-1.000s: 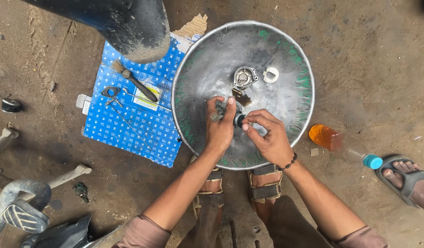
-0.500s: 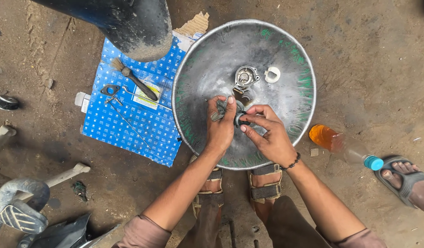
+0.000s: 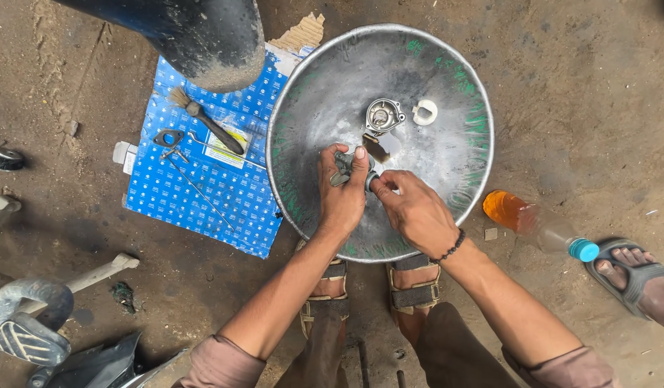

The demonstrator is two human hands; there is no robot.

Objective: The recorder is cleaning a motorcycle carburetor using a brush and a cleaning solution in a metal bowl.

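One metal basin (image 3: 447, 154), centre frame; one small grey part (image 3: 344, 167) over it, which your left hand (image 3: 342, 194) and right hand (image 3: 412, 208) both pinch.

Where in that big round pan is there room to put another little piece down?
The metal pan is bare on its left side and along its right edge. The middle is crowded: the round metal part, the white ring, and both hands, left and right, on a small grey part.
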